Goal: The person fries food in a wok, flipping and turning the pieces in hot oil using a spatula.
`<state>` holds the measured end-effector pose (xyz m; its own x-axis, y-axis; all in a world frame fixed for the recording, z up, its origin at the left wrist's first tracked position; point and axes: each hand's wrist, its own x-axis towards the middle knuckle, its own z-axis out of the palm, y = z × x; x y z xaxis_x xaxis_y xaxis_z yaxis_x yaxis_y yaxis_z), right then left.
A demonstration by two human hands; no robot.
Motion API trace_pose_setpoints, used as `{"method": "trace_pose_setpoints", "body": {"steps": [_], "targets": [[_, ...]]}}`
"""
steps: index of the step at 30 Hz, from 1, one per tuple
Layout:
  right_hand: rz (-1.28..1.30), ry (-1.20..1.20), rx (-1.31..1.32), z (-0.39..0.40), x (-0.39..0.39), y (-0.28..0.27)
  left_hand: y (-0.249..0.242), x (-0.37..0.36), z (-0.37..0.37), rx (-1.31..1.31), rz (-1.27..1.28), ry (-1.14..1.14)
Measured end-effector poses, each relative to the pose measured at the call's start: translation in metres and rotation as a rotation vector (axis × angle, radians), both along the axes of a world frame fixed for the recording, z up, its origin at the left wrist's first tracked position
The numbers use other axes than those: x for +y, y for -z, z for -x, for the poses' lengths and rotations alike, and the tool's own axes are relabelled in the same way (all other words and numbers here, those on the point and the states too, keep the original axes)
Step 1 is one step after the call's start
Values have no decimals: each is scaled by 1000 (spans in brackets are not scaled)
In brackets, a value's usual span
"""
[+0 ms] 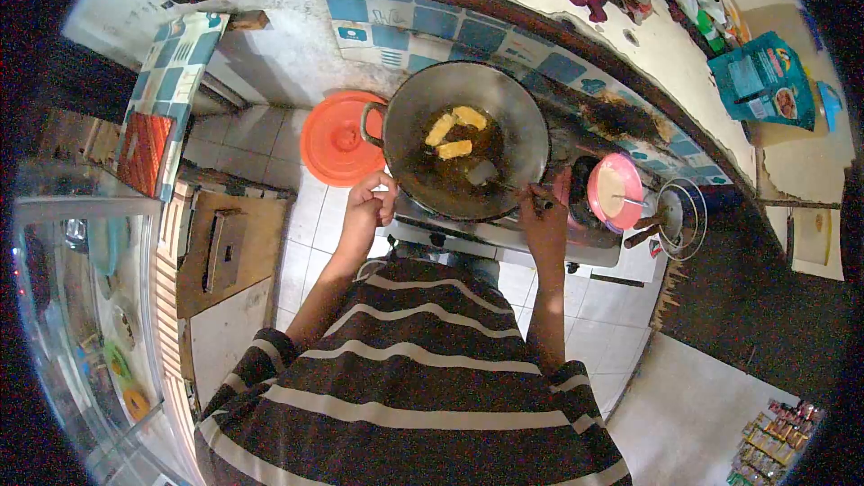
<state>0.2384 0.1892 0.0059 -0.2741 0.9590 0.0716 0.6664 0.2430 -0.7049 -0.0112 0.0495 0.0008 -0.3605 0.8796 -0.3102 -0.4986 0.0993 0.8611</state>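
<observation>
1. Gripped a spatula (481, 173) by its handle in the right hand (544, 214), closed firmly around it just beyond the near-right rim of the wok (526, 121).
2. Rested the blade low inside the wok, at the near edge of the dark oil (491, 142), close to the food but seemingly apart from it.
3. Held the left hand (371, 200) half curled by the near-left rim — could not tell whether pinching the rim, touching it or merely near.
4. Saw three golden pieces (454, 150) lying in the oil, two farther off and one nearer the blade.
5. Had the wok on the stove (596, 253), between an orange lidded container (346, 137) on the left and a pink bowl (619, 167) of pale mixture on the right.
6. Judged to be mid-frying — tending the pieces, with none yet lifted out.
7. Seemed to call next for sliding the blade gently under the nearest piece, without splashing oil.
</observation>
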Motion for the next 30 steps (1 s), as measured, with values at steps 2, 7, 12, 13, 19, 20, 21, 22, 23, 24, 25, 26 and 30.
{"method": "trace_pose_setpoints", "body": {"steps": [2,7,12,13,19,20,21,22,23,24,25,26,30], "targets": [[238,86,142,9,-4,-18,4,-4,4,18,19,15],[196,11,109,16,-5,-43,6,-5,6,-34,3,-15],[133,-17,126,14,-8,-41,4,-3,6,-13,-50,-2],[109,-15,125,10,-8,-28,4,-3,5,-10,-74,4],[6,-73,75,-10,-9,-11,-1,5,0,-18,-57,8],[10,-58,104,-10,-11,-12,-3,6,-2,-13,-71,5],[14,-43,133,-8,-13,-16,0,6,0,-34,-43,10],[56,-30,156,-4,-17,-31,2,7,0,-19,-40,16],[100,-17,179,-3,-20,-39,3,6,-1,-5,-35,21],[75,-31,137,-7,-19,-32,3,6,-1,11,-30,27],[51,-44,94,-12,-16,-22,-7,5,-4,11,0,4],[60,-32,86,-15,-15,-12,-6,5,-5,9,-18,-2],[109,-14,62,-14,-17,-15,0,5,-6,-6,-48,4]]}}
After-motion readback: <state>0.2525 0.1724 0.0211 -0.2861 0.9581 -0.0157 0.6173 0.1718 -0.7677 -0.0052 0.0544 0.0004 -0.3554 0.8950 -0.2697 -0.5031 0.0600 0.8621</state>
